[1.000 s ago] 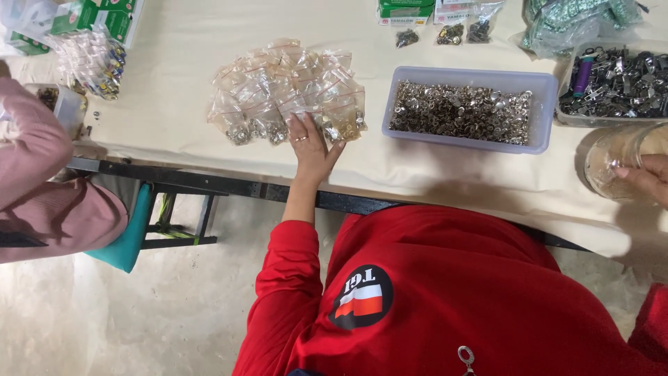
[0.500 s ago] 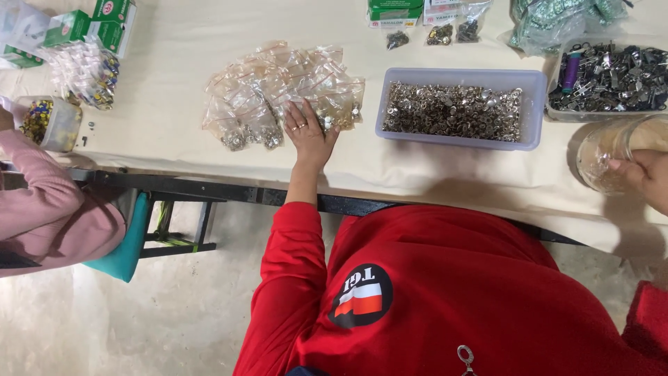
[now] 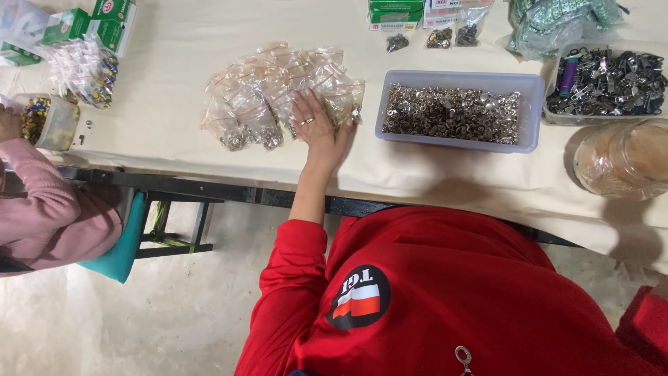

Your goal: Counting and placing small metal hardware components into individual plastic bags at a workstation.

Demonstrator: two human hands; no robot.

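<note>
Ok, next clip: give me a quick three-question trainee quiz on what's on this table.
1. True or false: the left hand rests on the pile of clear bags.
2. What fills the lilac tray? A) silver metal bits B) blue beads C) paper
3. Which side of the tray is the clear jar on in the picture?

Key: 1 true; 2 A; 3 its right, nearer the table's front edge. The right hand is out of view.
</note>
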